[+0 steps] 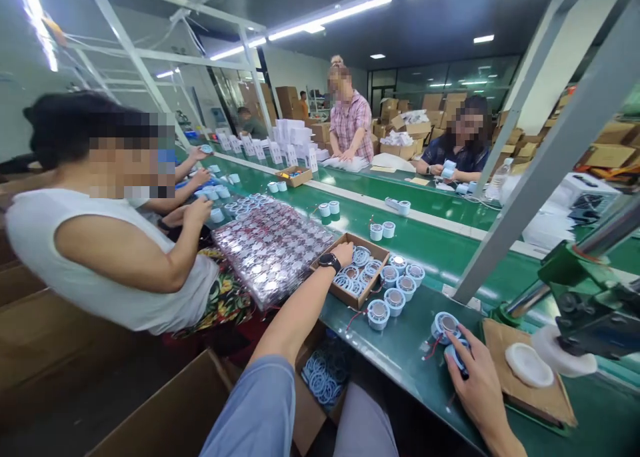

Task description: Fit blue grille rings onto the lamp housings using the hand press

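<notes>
My left hand (pixel 343 253), with a dark watch on its wrist, reaches into a shallow cardboard tray (pixel 358 301) of light-blue plastic rings (pixel 349 283). Its fingers are curled down at the rings; what lies between them is hidden. On the green bench, my right hand (pixel 477 377) has its thumb and fingers around a round light-blue housing (pixel 456 355). Touching that one is a second housing (pixel 446 326) with a metal disc in its top and red wires beside it. Several similar housings (pixel 379 313) stand in rows between the tray and my right hand.
A green press (pixel 575 303) with white pads stands at the right, by a slanted grey post (pixel 530 150). Wrapped metal parts (pixel 275 243) lie left of the tray. A co-worker (pixel 125 230) sits close at left; others work across the conveyor (pixel 440 237). A ring-filled box (pixel 325 377) is below.
</notes>
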Demonstrator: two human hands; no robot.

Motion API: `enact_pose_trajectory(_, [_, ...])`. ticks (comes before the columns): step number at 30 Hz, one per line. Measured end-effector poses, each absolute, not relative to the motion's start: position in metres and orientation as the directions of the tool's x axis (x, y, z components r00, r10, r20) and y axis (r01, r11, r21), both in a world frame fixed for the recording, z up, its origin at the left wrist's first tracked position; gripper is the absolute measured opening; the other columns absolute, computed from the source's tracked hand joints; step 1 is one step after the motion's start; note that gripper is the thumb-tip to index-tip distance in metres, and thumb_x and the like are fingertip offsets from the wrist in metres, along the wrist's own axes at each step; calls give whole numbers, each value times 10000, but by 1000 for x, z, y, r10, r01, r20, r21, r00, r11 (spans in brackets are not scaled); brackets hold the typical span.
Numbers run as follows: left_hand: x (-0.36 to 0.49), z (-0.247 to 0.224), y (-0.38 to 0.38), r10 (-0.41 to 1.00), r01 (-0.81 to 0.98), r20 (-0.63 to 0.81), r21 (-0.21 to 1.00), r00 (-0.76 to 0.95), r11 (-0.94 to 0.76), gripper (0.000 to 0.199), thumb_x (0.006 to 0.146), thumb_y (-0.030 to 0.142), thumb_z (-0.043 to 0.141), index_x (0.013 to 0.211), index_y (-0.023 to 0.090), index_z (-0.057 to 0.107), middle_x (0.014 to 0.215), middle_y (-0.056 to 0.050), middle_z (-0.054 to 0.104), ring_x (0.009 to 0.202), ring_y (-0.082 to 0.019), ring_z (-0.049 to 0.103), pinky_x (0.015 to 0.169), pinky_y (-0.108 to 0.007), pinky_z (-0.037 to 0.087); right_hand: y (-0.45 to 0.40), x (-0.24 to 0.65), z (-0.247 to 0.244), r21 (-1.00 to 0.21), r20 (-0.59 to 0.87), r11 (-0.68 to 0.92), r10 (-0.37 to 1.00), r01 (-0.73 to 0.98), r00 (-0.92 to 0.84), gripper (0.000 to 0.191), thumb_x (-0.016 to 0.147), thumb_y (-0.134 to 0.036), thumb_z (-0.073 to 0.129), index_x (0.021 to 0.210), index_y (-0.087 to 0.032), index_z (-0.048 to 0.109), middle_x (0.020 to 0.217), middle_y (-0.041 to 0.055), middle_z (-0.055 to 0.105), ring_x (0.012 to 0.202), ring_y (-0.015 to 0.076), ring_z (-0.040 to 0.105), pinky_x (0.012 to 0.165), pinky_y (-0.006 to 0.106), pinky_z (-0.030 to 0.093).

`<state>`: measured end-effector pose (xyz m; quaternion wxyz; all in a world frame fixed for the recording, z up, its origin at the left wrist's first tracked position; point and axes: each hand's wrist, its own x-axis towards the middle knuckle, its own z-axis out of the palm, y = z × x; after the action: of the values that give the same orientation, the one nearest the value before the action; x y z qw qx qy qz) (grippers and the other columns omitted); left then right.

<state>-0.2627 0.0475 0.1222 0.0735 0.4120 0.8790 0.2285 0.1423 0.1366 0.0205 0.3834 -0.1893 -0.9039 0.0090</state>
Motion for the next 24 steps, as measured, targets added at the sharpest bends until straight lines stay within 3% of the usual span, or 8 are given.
enact_pose_trajectory(6, [-270, 118, 42, 793, 713, -5, 436, -609, 550, 347, 977, 348, 654, 1280, 184, 614, 1305, -104, 638, 1096, -253, 667, 919, -467, 583, 133, 148, 17, -209, 669, 918, 386, 338, -635, 383, 1035, -388, 433, 1366, -226, 535, 1380, 156, 561, 1196, 315, 614, 932, 483, 575])
enact_pose_trajectory(14, [-263, 134, 12, 772, 604, 39, 648, -635, 465, 343, 974, 356, 656, 1261, 170, 622, 1271, -93, 654, 1076, -256, 676, 904, -464, 588, 140, 163, 5, -238, 665, 923, 381, 301, -643, 390, 1006, -329, 479, 1380, -219, 504, 1395, 161, 562, 1219, 323, 632, 944, 464, 598])
enact_pose_trajectory(19, [-230, 148, 7, 759, 489, 32, 783, -650, 385, 327, 979, 363, 649, 1239, 166, 627, 1228, -88, 667, 1029, -237, 685, 875, -444, 595, 138, 164, 10, -274, 735, 920, 389, 280, -555, 381, 976, -306, 512, 1346, -222, 538, 1324, 158, 628, 1145, 332, 685, 899, 460, 624])
enact_pose_trajectory(22, [-181, 155, -2, 770, 405, 24, 861, -637, 308, 254, 979, 364, 641, 1117, 152, 659, 1081, -60, 693, 903, -197, 683, 804, -387, 584, 133, 164, 17, -320, 823, 918, 392, 235, -411, 301, 946, -280, 566, 1235, -219, 621, 1178, 152, 700, 1037, 331, 725, 844, 455, 641])
enact_pose_trajectory(24, [-133, 153, -13, 800, 348, 31, 910, -600, 226, 189, 930, 342, 680, 918, 154, 691, 902, -28, 690, 809, -184, 644, 755, -331, 529, 126, 162, 23, -449, 803, 883, 467, 138, -370, 303, 936, -283, 607, 1230, -230, 652, 1096, 131, 736, 919, 295, 752, 771, 395, 657])
